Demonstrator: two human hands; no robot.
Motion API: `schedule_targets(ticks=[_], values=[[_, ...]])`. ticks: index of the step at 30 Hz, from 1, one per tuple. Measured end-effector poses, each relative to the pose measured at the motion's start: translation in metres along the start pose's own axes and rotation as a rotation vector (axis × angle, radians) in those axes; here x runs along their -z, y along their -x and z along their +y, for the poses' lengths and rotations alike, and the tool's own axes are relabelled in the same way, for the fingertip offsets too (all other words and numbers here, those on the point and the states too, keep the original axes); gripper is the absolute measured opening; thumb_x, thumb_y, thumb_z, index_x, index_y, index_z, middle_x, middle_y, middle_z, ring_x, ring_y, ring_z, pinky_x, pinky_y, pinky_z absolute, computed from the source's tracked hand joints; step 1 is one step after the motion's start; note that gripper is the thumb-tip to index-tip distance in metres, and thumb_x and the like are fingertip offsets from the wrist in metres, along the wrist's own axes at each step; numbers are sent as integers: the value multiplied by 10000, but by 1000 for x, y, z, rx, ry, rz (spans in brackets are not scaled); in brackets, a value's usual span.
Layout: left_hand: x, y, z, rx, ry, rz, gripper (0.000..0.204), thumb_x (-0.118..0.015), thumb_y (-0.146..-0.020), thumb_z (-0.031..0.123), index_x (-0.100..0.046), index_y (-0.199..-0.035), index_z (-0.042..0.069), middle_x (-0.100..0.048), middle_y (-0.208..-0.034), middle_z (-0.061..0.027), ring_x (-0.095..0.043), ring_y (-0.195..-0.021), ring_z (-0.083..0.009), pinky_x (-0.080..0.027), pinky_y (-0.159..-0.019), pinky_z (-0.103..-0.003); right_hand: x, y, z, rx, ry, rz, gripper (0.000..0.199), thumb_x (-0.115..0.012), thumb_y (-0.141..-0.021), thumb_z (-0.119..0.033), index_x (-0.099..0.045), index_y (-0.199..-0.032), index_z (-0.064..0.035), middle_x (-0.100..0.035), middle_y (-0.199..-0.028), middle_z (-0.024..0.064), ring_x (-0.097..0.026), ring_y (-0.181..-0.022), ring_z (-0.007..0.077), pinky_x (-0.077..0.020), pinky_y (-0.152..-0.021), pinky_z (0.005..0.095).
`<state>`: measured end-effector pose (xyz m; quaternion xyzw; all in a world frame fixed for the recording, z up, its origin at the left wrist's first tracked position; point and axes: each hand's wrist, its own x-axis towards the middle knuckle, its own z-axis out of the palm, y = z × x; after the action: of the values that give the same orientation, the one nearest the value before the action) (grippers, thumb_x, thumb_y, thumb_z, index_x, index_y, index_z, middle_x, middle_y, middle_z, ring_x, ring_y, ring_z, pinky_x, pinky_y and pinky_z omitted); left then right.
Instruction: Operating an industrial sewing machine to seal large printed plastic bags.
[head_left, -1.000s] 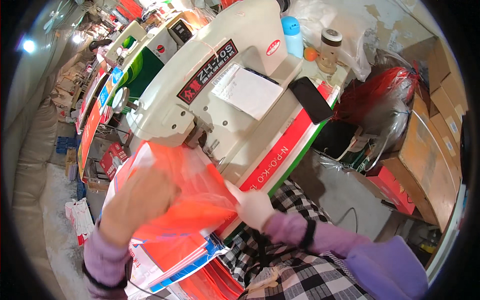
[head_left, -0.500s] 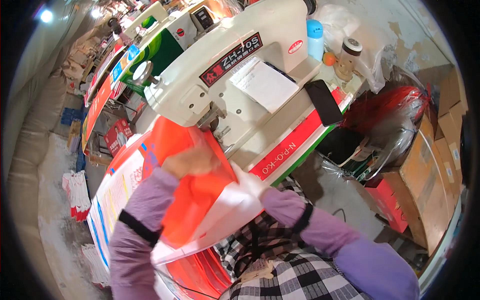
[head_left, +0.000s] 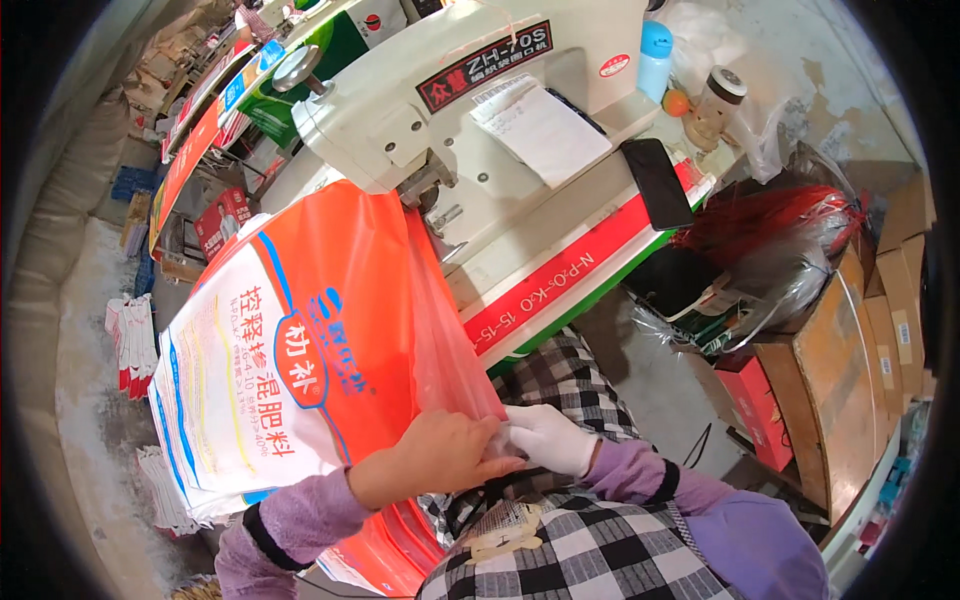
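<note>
A large red and white printed sack (head_left: 370,250) spreads before me, its far edge under the head of a cream industrial sewing machine (head_left: 365,125). Along its right side runs a translucent pinkish plastic edge (head_left: 455,345). My bare left hand (head_left: 440,455) is closed on the near end of that edge, close to my checked apron. Just right of it, my right hand (head_left: 550,438), in a white glove, pinches the same edge; the fingertips are partly hidden. More red sacks (head_left: 400,550) lie below the left forearm.
A black phone (head_left: 655,180) and a paper pad (head_left: 545,130) rest on the machine bed. Behind them stand a blue bottle (head_left: 655,60) and a lidded jar (head_left: 715,105). Cardboard boxes (head_left: 835,370) and plastic-wrapped red material (head_left: 780,220) are at the right. Folded sacks (head_left: 132,335) lie left.
Both hands have drawn back from beside the machine head toward my body, holding the sack's edge. The sack, bunched before, now lies spread out with its printed face showing.
</note>
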<state>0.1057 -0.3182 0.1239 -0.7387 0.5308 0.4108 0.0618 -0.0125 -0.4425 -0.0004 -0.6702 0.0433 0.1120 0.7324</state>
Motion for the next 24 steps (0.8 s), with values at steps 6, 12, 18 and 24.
schedule_targets(ticks=[6,12,18,24], values=[[-31,1,9,-204,-108,180,405,-639,-869,414,-547,-854,20,-633,-788,-167,-646,-680,-314,-490,-528,-398,27,-86,-58,-84,491,245,545,-430,-946,-451,-454,-1318,-54,-655,-908,273,-639,-898,426,-503,-802,488],[49,-7,-27,-539,-103,105,357,-747,-733,366,-647,-940,94,-657,-768,-116,-648,-735,-322,-500,-797,-440,-13,-107,-15,-102,917,409,739,-484,-826,-91,-217,-1511,-12,-675,-670,145,-676,-590,305,-520,-522,476],[153,64,-112,-155,-481,348,252,-720,-741,199,-717,-981,122,-701,-798,-94,-659,-743,-307,-488,-870,-464,12,-139,-30,-5,1093,362,976,-695,-764,-374,-197,-1512,6,-656,-632,100,-650,-541,284,-495,-473,418],[28,9,-1,-43,-245,-246,407,-623,-793,253,-665,-1177,125,-639,-691,-24,-609,-581,-168,-533,-659,-393,20,-244,-51,-232,1056,375,486,-637,-842,-252,-600,-1281,-47,-725,-802,120,-718,-801,250,-569,-653,382]])
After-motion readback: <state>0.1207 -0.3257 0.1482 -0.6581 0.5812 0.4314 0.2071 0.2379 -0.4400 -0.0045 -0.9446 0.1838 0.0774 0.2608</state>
